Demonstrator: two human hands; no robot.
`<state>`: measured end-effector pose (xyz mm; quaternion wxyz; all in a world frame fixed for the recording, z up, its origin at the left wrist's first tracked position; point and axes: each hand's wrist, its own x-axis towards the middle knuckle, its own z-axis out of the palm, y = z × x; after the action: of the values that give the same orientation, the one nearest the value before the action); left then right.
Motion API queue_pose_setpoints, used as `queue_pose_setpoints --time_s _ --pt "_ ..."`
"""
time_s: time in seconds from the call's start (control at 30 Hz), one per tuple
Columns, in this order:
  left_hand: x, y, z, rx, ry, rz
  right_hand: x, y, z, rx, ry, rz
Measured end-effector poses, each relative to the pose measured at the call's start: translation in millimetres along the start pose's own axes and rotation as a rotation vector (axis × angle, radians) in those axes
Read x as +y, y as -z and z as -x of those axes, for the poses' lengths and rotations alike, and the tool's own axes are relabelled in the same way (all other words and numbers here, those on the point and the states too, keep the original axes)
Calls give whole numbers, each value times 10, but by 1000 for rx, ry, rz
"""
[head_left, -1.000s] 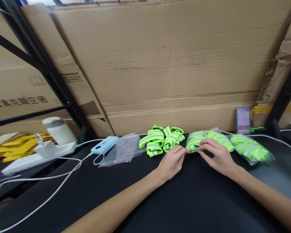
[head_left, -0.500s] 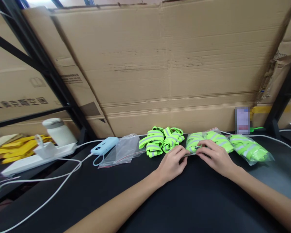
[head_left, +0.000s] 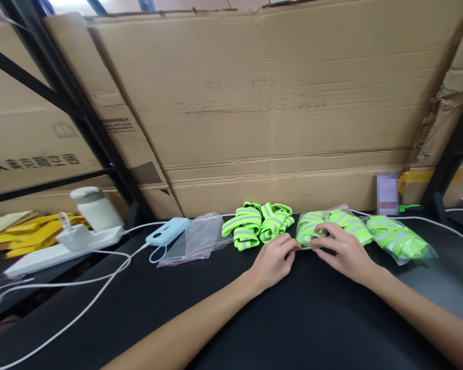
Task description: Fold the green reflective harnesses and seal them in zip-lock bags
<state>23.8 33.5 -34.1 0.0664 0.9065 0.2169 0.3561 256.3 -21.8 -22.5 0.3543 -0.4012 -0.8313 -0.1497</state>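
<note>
Pinched a clear bag [head_left: 306, 232] by the left end of its near edge, pressing the thumb against the bent fingers of the left hand [head_left: 274, 258]. Set the right hand [head_left: 345, 252] at the same edge, a little farther right, arching the upper fingers over the bag and bringing thumb and forefinger close about the rim; could not tell whether they were closed on it.

Saw through the thin, shiny film a folded strap [head_left: 310, 221], neon yellow-green with silver-grey striping, packed in overlapping loops. Found the near edge facing the body and running left to right. Traced the long axis, as far as visible, away from the body toward the cardboard wall [head_left: 254, 103]; lost the bag's right side partly behind the right hand.

Located the bag on the black counter [head_left: 293, 318], between two loose strap bundles [head_left: 247, 226] on the left and a middle filled bag [head_left: 349, 224] close on the right. Saw that one slant from far left to near right, likewise a rightmost filled bag [head_left: 399, 239]. Noted flat clear bags [head_left: 198, 241] with red-lined near edges left of the bundles, just beside a light-blue power bank [head_left: 167, 231].
</note>
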Motion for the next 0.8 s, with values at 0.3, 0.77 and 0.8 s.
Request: queue_pose_setpoints --time_s 0.3,0.77,0.8 --pt "93 77 -59 28 -116 -71 -4 23 -1 -5 82 -99" --pt "89 55 -60 25 -156 -152 -38 -6 -2 -22 39 -79" --pt "93 55 -62 20 -146 -147 -35 -11 1 -29 34 -74"
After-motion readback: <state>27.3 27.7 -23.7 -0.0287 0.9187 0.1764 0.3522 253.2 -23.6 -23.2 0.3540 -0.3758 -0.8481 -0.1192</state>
